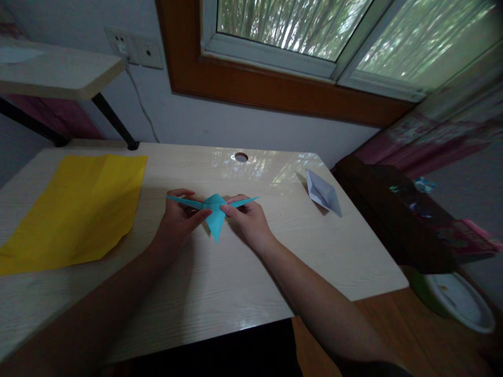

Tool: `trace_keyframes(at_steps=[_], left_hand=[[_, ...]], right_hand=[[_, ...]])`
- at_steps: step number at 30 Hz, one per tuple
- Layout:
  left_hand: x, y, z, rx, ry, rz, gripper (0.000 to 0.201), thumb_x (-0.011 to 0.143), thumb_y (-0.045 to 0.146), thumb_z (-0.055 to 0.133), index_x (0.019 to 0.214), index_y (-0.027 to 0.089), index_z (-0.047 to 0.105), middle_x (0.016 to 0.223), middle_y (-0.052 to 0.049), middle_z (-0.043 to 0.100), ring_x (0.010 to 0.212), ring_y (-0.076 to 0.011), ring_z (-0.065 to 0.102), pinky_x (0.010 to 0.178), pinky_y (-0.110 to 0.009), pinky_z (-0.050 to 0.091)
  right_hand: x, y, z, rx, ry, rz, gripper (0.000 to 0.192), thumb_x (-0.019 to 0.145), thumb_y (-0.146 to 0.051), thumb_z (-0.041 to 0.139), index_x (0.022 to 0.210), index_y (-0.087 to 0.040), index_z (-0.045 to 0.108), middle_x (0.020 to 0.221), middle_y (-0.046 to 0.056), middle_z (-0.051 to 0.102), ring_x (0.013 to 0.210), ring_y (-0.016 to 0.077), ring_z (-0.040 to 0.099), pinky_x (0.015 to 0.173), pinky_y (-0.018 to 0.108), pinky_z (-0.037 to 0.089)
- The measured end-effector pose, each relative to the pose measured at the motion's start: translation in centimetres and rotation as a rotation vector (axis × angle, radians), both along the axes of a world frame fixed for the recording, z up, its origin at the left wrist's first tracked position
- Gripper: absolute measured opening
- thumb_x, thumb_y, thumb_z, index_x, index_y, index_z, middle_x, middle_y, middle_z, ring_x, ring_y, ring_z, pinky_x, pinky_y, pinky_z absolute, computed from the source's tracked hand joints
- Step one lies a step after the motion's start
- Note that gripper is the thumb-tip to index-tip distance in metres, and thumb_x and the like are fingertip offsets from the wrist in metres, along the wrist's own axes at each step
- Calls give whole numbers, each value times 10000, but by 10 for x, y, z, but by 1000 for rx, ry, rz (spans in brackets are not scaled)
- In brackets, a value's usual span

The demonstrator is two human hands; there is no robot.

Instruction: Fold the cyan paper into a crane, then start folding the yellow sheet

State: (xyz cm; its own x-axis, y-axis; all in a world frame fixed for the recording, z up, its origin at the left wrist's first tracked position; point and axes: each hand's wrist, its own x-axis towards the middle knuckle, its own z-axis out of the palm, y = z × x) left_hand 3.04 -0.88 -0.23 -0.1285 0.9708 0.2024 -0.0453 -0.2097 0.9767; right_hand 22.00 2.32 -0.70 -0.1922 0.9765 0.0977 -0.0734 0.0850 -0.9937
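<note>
The blue folded paper (216,219) is over the counter (236,283), between the left hand (176,217) and the right hand (251,219). Both pinch it, so neither is nearer; its long thin points stick out sideways.

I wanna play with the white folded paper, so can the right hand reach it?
Probably yes: only tabletop lies between the right hand and white folded paper, though that hand's grip is on the teal paper.

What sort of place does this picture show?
Probably a room in a home: a light wood-look desk, a sliding window and a pink-and-pale curtain suggest it.
</note>
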Motion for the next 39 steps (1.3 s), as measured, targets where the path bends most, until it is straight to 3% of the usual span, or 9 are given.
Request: trace_keyframes(at_steps=[2,4,7,9,13,20,29,32,39], left_hand=[[-3,-2,5,-66,121,-67,476,767,403,840,1125,225,581,845,14,704,731,-153,687,648,-250,558],[-6,-3,8,-117,243,-120,299,826,452,776,993,217,697,847,-8,725,775,-178,686,686,-270,547],[-9,-4,9,-149,296,-105,263,853,485,736,830,223,750,813,-1,738,785,-191,678,723,-285,525],[-10,-3,8,-151,279,-68,264,831,488,759,808,226,757,795,5,738,767,-187,668,720,-284,513],[-10,-2,9,-174,268,-41,265,812,487,778,818,223,758,804,3,731,777,-184,653,721,-279,500],[-10,-4,11,-107,357,-156,265,862,478,725,801,220,729,778,3,696,756,-181,632,711,-280,485],[-9,-4,12,-68,353,-129,249,872,456,720,786,222,725,783,2,698,752,-178,633,705,-278,484],[-9,-4,12,-82,375,-111,248,875,455,716,793,222,731,780,4,699,751,-176,636,698,-273,480],[-10,-3,13,-114,376,-93,283,883,493,690,857,219,754,829,-11,721,793,-199,649,729,-292,490]], right_hand=[[0,-2,1,27,-38,45,265,749,-459,842,835,-235,729,785,3,691,721,157,593,714,326,492],[-1,-3,2,24,-30,86,251,751,-443,845,844,-237,736,813,6,703,750,164,608,738,332,500],[-3,-3,2,-31,59,122,283,722,-417,868,910,-245,744,872,3,723,790,165,629,777,335,512],[-3,-2,1,-64,103,128,303,709,-403,877,929,-246,741,865,-6,719,780,157,626,777,328,510],[-2,0,-1,-109,67,90,294,687,-423,882,763,-215,689,730,-23,657,684,136,569,697,308,477],[-1,-1,2,-97,89,64,328,654,-451,900,695,-215,676,731,-16,668,705,142,583,745,322,484],[-3,1,-2,-118,139,206,348,680,-458,887,910,-248,732,872,-4,724,809,161,641,799,321,525],[-2,1,-2,-109,131,264,291,712,-435,872,869,-235,730,840,-10,718,803,156,649,815,323,527],[-4,-1,-1,-136,197,162,344,691,-442,889,855,-230,674,793,-18,703,735,140,646,762,312,544]])
